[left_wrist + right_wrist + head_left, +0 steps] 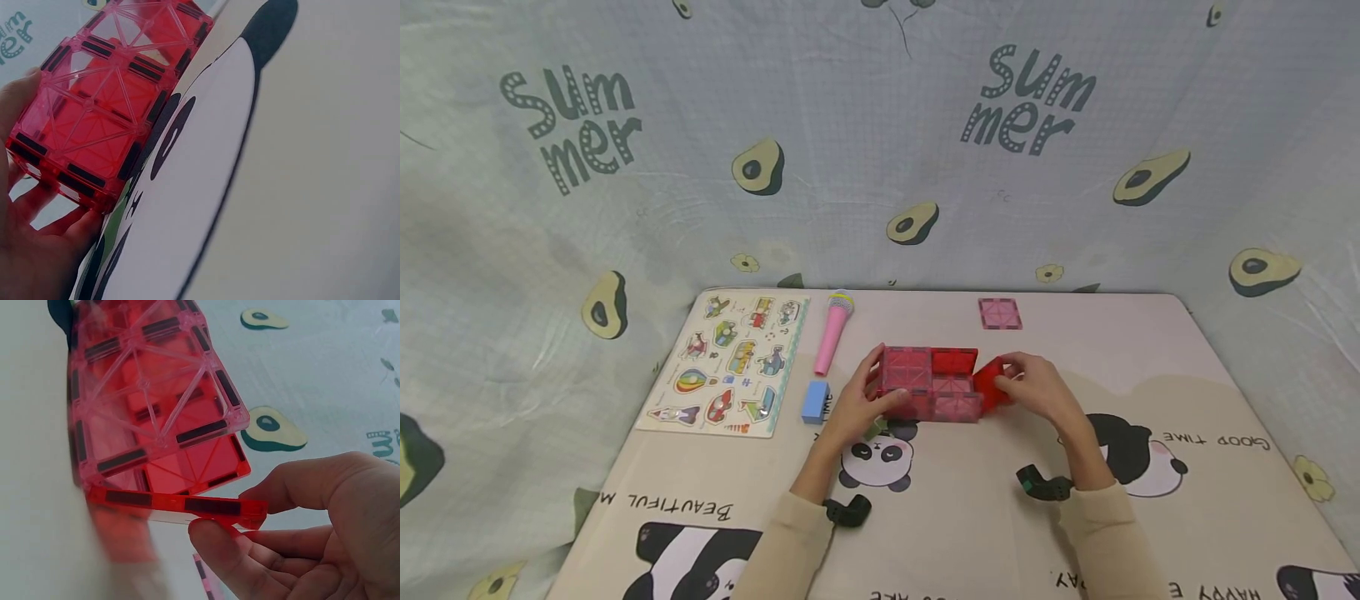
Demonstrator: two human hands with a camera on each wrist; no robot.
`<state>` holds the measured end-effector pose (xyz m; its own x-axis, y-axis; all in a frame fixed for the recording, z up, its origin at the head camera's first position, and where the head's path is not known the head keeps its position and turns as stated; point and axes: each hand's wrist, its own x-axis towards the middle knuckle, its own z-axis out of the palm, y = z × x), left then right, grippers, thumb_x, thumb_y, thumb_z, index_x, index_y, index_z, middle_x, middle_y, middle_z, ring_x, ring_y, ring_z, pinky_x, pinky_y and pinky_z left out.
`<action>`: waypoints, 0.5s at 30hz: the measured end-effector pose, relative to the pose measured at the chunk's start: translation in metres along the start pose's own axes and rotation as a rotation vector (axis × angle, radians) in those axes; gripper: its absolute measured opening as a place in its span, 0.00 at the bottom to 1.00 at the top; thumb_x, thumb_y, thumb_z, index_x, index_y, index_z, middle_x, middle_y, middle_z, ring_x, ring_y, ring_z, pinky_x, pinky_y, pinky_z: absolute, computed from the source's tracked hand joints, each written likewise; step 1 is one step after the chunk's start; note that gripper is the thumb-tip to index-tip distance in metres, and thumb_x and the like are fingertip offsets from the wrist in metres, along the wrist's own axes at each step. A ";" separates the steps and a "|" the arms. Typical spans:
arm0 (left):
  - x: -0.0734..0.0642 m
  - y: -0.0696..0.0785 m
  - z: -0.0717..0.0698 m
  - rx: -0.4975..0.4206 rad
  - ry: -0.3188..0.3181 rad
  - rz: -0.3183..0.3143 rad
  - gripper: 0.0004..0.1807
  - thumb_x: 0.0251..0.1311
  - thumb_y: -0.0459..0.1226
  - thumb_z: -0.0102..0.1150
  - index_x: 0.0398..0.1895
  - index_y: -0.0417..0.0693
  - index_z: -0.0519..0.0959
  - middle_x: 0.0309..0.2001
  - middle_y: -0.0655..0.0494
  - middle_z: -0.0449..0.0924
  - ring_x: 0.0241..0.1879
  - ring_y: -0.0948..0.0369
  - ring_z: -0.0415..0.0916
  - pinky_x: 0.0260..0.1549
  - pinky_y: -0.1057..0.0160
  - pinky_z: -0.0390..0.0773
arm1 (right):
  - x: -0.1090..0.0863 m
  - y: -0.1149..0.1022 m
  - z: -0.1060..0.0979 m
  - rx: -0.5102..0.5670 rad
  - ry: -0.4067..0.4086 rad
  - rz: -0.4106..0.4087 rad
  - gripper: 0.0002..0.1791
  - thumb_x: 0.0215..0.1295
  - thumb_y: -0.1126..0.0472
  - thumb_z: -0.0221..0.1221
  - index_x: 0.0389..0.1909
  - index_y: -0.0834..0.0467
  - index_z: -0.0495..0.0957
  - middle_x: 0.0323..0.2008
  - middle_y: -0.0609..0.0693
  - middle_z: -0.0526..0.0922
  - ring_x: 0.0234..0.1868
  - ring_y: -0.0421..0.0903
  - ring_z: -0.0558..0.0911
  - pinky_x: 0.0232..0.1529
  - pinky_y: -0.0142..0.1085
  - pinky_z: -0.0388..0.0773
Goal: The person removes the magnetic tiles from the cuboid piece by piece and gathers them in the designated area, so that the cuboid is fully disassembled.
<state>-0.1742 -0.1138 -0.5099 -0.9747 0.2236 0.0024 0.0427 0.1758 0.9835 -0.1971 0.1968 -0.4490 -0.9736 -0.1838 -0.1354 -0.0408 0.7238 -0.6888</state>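
A box-like build of translucent pink and red magnetic tiles (907,368) stands on the table in front of me. Its left part is covered on top, while the right part is open above, with a red tile (954,361) along its back. My left hand (852,412) grips the left end, thumb on the front and fingers round the far side. At the right end, my right hand (1042,387) pinches a red magnetic tile (169,502) between thumb and fingers. That tile stands on edge, angled outward, its near edge right at the build's front corner.
A loose pink tile (1000,314) lies behind the build. To the left are a pink toy microphone (832,335), a blue block (815,402) and a picture puzzle board (688,408). A printed curtain (850,108) hangs behind the table.
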 end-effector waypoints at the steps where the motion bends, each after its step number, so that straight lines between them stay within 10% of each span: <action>1: 0.000 0.000 0.000 -0.001 -0.001 -0.001 0.48 0.60 0.47 0.69 0.78 0.76 0.51 0.78 0.59 0.56 0.76 0.51 0.59 0.69 0.48 0.69 | -0.001 0.000 0.000 -0.004 0.001 -0.001 0.27 0.66 0.58 0.58 0.63 0.69 0.72 0.47 0.64 0.81 0.50 0.59 0.79 0.41 0.40 0.87; 15: 0.000 -0.001 0.000 -0.009 -0.003 0.003 0.47 0.60 0.47 0.69 0.78 0.77 0.51 0.78 0.60 0.56 0.76 0.52 0.59 0.69 0.48 0.69 | -0.013 0.008 0.001 -0.032 -0.020 0.026 0.35 0.67 0.55 0.63 0.68 0.70 0.66 0.40 0.60 0.82 0.34 0.48 0.79 0.33 0.33 0.82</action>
<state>-0.1743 -0.1143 -0.5110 -0.9738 0.2274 0.0045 0.0435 0.1669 0.9850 -0.1848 0.2043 -0.4531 -0.9697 -0.1776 -0.1680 -0.0227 0.7497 -0.6614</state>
